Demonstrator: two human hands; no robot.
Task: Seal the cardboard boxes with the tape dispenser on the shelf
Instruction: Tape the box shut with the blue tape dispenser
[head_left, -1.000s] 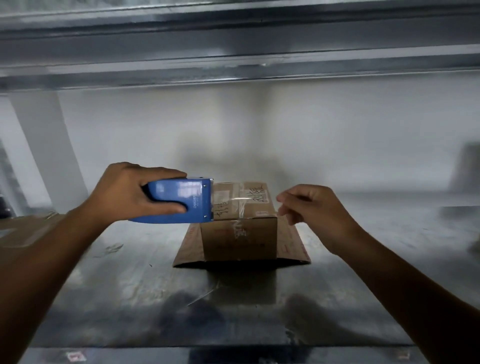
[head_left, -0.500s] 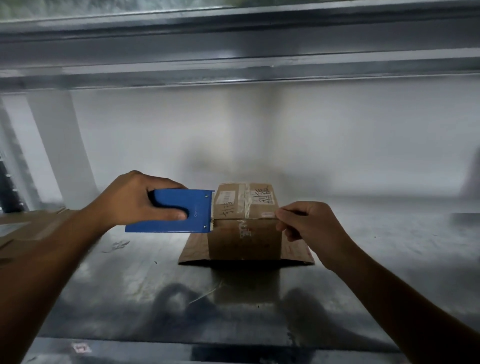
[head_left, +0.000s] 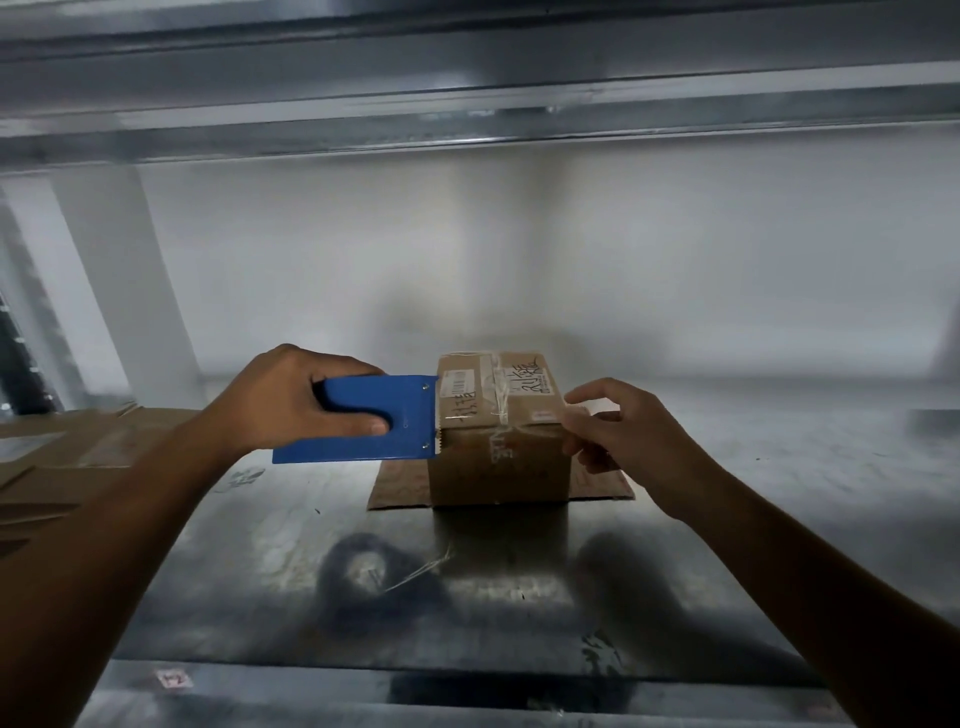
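A small brown cardboard box (head_left: 498, 457) with handwriting and labels on its top stands in the middle of the metal shelf (head_left: 519, 597). My left hand (head_left: 280, 400) grips the blue tape dispenser (head_left: 374, 421), whose toothed end meets the box's upper left edge. A strip of clear tape lies across the box top. My right hand (head_left: 618, 431) is at the box's upper right edge, fingers curled and pinching the tape end down there.
A flat cardboard sheet (head_left: 400, 488) lies under the box. More flattened cardboard (head_left: 57, 457) sits at the far left of the shelf. Another shelf beam (head_left: 467, 104) runs low overhead. A white wall closes the back.
The dispenser dropped from above the box to its left top edge. My right hand came down against the box's right edge, laying the tape strip across the top.
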